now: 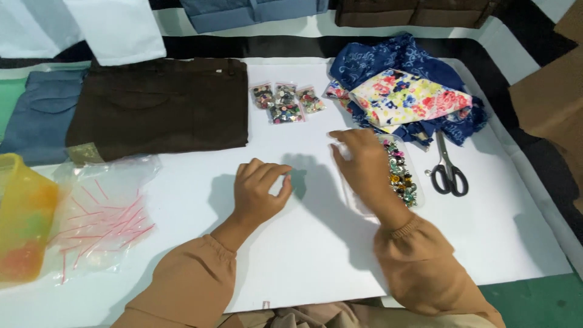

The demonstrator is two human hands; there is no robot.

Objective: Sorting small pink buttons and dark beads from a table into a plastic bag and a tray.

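My left hand (260, 189) hovers over the white table sheet (316, 243) with its fingers curled; thumb and forefinger pinch together near a tiny item I cannot make out. My right hand (364, 165) rests on a clear plastic bag of colourful buttons (402, 176), fingers spread and pressing its top end. Three small clear bags of buttons (286, 102) lie farther back, in the middle of the sheet.
Black-handled scissors (448, 171) lie right of the button bag. Blue and floral fabrics (408, 91) are piled at the back right. Folded brown trousers (161, 106) and blue ones (39, 115) lie back left. Clear bags with red strips (103, 212) and a yellow container (21, 215) sit left.
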